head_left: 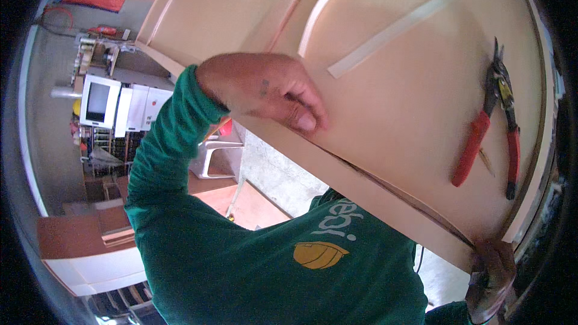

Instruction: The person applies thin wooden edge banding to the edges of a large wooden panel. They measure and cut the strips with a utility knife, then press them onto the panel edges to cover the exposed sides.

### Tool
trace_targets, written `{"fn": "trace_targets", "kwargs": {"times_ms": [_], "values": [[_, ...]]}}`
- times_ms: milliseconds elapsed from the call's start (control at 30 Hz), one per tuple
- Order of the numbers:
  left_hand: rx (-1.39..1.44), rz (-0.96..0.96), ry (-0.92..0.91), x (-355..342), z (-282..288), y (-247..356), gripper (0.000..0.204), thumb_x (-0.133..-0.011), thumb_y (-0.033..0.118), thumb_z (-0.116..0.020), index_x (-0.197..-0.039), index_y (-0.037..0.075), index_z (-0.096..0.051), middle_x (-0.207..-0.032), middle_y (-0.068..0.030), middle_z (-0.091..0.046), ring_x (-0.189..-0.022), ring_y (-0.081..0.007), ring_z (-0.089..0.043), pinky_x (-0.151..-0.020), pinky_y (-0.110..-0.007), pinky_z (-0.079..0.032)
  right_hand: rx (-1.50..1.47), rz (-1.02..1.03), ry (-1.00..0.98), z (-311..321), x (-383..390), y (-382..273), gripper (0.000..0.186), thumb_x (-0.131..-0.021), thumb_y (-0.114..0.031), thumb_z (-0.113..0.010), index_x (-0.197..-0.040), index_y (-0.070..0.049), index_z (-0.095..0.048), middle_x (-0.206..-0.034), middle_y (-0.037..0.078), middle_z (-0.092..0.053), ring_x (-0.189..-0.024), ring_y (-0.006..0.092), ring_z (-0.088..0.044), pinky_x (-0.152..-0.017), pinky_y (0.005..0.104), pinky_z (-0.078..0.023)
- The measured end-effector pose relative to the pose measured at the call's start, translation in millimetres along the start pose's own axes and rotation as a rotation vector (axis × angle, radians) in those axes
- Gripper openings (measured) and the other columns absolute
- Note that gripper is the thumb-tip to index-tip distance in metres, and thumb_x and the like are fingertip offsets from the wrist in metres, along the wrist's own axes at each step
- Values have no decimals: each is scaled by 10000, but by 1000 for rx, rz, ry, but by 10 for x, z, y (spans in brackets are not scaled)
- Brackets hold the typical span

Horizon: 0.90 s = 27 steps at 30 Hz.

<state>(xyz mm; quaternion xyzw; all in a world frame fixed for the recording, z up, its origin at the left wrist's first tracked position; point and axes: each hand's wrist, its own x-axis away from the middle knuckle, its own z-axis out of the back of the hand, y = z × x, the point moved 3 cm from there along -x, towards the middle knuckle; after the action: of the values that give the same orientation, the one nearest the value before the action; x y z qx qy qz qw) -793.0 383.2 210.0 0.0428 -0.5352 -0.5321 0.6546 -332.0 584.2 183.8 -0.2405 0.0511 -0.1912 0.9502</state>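
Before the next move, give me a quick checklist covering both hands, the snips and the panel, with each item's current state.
1. Snips away from both hands: ok, they lie on the panel to the right, touching neither hand.
2. Panel face bare: not ok, a pale curved strip is on it too.
3. Right hand at the panel's near right corner: ok.
4. Left hand empty: cannot tell, its curled fingers hide the grip.
5. Edge strip seated flush: cannot tell, a dark line runs along its inner side.
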Motion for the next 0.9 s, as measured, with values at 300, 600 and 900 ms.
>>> {"fn": "trace_targets", "kwargs": {"times_ms": [300,600,900], "values": [[-202,-7,317,699,179,-491,252,-1031,232,-705,-1120,12,-792,-1047,-160,-792,-984,-280,-776,-912,-425,-600,-30,-56,-19,-106,-32,29,266,-1007,-127,-693,-1223,20,-743,-1132,230,-751,-1030,400,-706,-902,500,-570],[-462,97,581,474,-152,-570,394,-985,404,-721,-982,10,-741,-960,-154,-697,-901,-328,-671,-828,-448,-528,-75,-344,295,21,283,-227,277,-906,-110,-828,-1170,-27,-813,-1198,209,-760,-1054,326,-758,-867,391,-607],[-503,276,369,494,-158,-456,473,-1018,429,-680,-838,-6,-634,-793,-191,-638,-758,-356,-652,-730,-484,-505,-7,-690,660,150,1006,-156,270,-871,-79,-815,-1132,-10,-816,-1107,155,-766,-746,144,-648,-661,272,-494]]}}
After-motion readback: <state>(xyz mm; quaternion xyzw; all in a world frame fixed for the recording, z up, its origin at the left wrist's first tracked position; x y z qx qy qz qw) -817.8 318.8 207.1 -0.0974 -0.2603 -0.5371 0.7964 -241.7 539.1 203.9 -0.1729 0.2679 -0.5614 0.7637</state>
